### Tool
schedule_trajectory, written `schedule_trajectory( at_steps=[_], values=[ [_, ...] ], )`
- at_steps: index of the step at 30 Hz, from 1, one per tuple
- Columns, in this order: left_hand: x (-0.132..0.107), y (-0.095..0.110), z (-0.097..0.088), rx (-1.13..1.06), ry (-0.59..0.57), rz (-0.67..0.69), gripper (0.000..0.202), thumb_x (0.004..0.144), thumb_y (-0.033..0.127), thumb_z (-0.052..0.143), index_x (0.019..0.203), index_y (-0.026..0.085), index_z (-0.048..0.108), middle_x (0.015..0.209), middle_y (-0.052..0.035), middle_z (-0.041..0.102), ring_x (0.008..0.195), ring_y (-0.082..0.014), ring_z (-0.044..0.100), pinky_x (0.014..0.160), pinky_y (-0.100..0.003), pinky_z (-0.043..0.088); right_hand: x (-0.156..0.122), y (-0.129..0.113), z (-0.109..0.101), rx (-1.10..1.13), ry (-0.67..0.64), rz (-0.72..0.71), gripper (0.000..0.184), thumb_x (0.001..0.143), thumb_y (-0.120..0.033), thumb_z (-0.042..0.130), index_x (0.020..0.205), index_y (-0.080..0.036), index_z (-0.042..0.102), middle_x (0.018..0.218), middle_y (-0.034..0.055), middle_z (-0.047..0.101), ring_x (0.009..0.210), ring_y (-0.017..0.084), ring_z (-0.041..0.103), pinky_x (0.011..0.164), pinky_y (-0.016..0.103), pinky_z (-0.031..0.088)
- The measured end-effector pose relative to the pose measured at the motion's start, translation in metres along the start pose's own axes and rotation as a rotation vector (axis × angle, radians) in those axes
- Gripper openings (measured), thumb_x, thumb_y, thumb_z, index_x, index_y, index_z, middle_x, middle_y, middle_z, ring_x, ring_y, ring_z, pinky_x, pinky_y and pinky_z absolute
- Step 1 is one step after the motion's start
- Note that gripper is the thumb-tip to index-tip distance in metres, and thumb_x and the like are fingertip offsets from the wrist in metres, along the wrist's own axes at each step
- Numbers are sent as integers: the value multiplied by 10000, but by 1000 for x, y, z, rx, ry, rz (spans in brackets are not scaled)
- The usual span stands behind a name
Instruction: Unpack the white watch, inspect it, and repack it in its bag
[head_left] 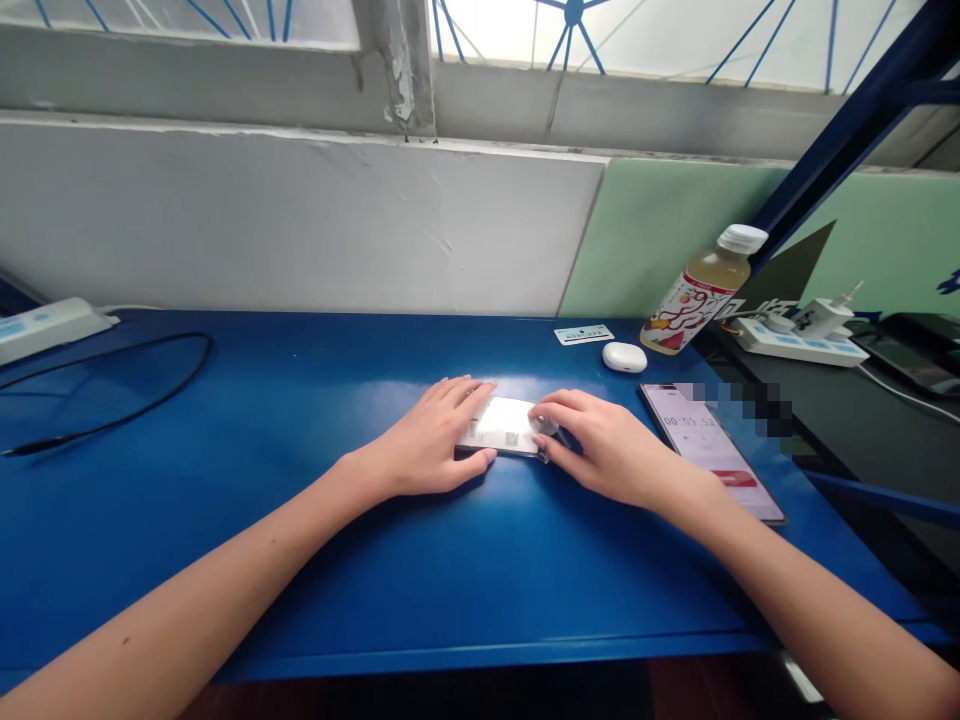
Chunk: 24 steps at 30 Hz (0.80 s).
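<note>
A flat rectangular slab [501, 428] with a shiny white face, a small square code and a dark near edge lies on the blue table. Glare hides most of its print, so its kind is unclear. My left hand [435, 440] grips its left end, fingers over the far side and thumb along the near edge. At the right end, my right hand [600, 445] is closed with curled fingers and thumb around a small round silvery piece [543, 424]. Whether that piece is attached to the slab I cannot tell.
Right of my hands lie a phone [712, 450] showing a timer, a white earbud case [624, 357] and a small card [583, 335]. A drink bottle [694, 295] leans behind them. Power strips [799, 342] sit right and left; a black cable [161, 400] loops at left.
</note>
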<state>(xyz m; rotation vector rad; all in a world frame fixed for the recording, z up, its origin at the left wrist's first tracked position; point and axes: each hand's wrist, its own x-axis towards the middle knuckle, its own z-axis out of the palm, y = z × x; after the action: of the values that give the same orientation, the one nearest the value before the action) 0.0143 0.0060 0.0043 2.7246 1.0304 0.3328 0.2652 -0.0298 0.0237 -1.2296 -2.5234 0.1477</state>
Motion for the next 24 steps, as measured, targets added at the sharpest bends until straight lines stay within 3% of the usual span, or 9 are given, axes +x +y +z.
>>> schedule_trajectory(
  at_steps=[2,5,8,11,13,16,19,24],
  values=[
    [0,0,2,4,9,-9,687,923,470,536,1464,80,372,1471,-234,433,1383,-402,364,1121,-564,317,-1,-3,2,-6,46,-12,236,962,-259,485,1060,-148,669,1057,126,704,955,258,652,839,410,551],
    [1,-1,4,-18,47,6,600,916,477,565,1376,103,474,1405,-214,493,1343,-377,413,1111,-531,345,-1,-1,5,-36,112,-72,277,886,-111,511,1122,-145,652,1201,147,662,1082,285,614,908,435,525],
    [1,-2,5,-32,66,14,570,915,481,569,1340,111,489,1374,-210,517,1326,-371,429,1095,-526,365,-1,5,6,-44,61,-130,331,852,-33,480,1096,-162,662,1178,128,679,1070,277,626,913,434,523],
    [1,-3,6,-31,61,11,567,932,494,540,1346,113,468,1380,-215,514,1333,-370,425,1097,-538,354,-1,10,7,-48,-11,-27,223,928,-144,486,1029,-166,684,1000,109,727,908,265,676,802,418,556],
    [1,-3,6,-26,43,13,552,953,496,507,1347,114,456,1387,-215,508,1340,-366,421,1115,-552,323,-1,13,7,-49,-34,41,209,951,-233,512,1039,-166,689,1024,114,726,909,273,685,796,420,560],
    [1,-4,5,-29,27,11,523,977,496,463,1337,118,448,1381,-211,511,1341,-362,423,1120,-570,303,-2,17,6,-24,-60,29,281,951,-306,552,1164,-163,665,1117,120,703,991,283,667,848,421,550],
    [1,-3,4,-53,31,17,475,981,473,468,1316,136,458,1339,-189,541,1298,-349,462,1107,-576,313,-2,20,7,25,-68,5,325,949,-337,573,1218,-175,653,1137,112,688,1001,271,652,866,413,541],
    [2,1,2,-102,25,58,414,972,421,510,1283,150,477,1267,-163,572,1195,-314,519,1013,-487,435,1,21,13,67,-18,19,190,922,-294,622,1047,-194,725,1077,91,691,946,252,646,834,397,538]
  ],
)
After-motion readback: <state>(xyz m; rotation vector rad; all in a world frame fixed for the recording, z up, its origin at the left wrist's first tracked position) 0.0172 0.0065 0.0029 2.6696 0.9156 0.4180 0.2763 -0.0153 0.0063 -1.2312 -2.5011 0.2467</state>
